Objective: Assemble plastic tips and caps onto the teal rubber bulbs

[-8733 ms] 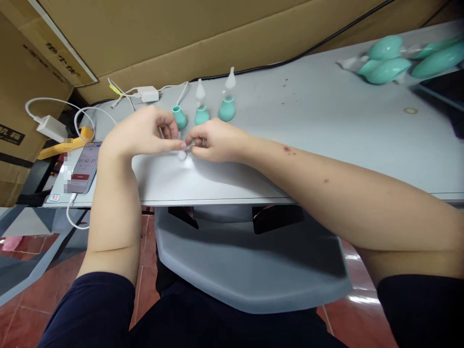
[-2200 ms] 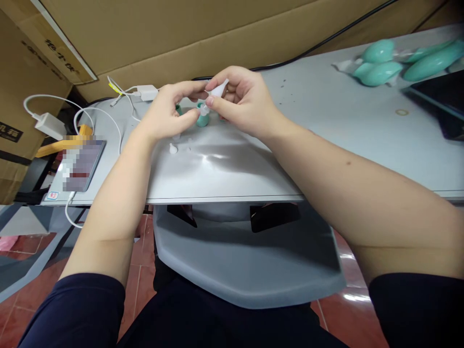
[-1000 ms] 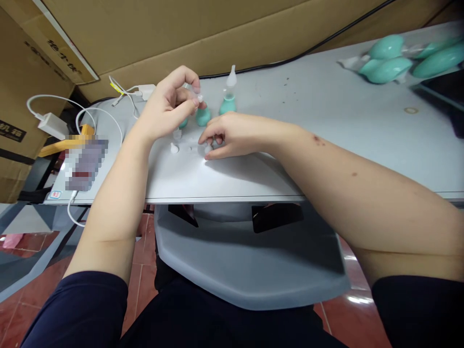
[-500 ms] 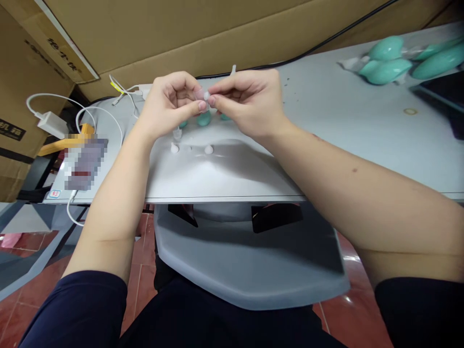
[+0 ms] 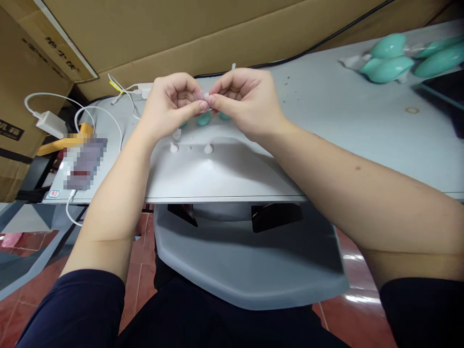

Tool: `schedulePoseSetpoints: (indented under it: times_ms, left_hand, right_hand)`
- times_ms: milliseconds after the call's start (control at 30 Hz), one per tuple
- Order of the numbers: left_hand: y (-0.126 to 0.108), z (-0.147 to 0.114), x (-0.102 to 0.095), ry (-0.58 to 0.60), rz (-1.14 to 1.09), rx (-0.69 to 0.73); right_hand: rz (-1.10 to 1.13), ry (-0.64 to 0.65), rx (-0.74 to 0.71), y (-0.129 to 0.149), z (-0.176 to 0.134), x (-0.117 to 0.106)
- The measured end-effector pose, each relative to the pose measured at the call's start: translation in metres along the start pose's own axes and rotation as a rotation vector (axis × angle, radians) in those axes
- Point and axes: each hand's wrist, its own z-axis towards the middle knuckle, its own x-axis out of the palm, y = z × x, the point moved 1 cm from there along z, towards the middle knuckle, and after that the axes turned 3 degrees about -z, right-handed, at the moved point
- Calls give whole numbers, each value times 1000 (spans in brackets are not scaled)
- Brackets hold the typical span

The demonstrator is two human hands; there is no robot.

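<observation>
Above the table, my left hand (image 5: 168, 104) is closed in a pinch on a small clear plastic piece (image 5: 199, 94). My right hand (image 5: 252, 99) is closed too, its thumb and forefinger gripping a tiny whitish part (image 5: 206, 95) against that piece; fingertips cover most of it. Behind and below the fingers, a teal bulb (image 5: 203, 119) and another teal bulb (image 5: 224, 116) are partly hidden. Nearer me on the table lie a white cone-shaped piece (image 5: 174, 148), a second white cone-shaped piece (image 5: 208, 149) and a clear small part (image 5: 177, 134).
Several teal bulbs (image 5: 387, 70) with clear ends lie at the far right, near a dark flat object (image 5: 444, 104). On the left are a blurred-out phone (image 5: 87, 164), a white charger (image 5: 51, 124) and cables. Cardboard (image 5: 217, 34) stands behind the table.
My right hand has shifted slightly left, its fingertips closing in on my left thumb. Less of the whitish part shows between them. My left hand has hardly moved.
</observation>
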Motion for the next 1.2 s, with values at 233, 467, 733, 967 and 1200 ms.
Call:
schedulePoseSetpoints:
  times_ms: [233,467,733,967,1200]
  left_hand:
    - [-7,-4,0,52,19,5]
    - [-5,-4,0,87,39,-4]
    - [2,-2,2,63,23,3]
    - [3,-2,1,43,-11,26]
    - [-3,-3,-2,37,-24,41]
  right_hand:
    - [11,98,76,6,1,-14]
    - [-265,87,93,7,1,-13]
    - [-501,93,-21,1,6,-9]
    - [-422,42,-28,1,2,-9]
    - [-88,29,48,4,-1,-8]
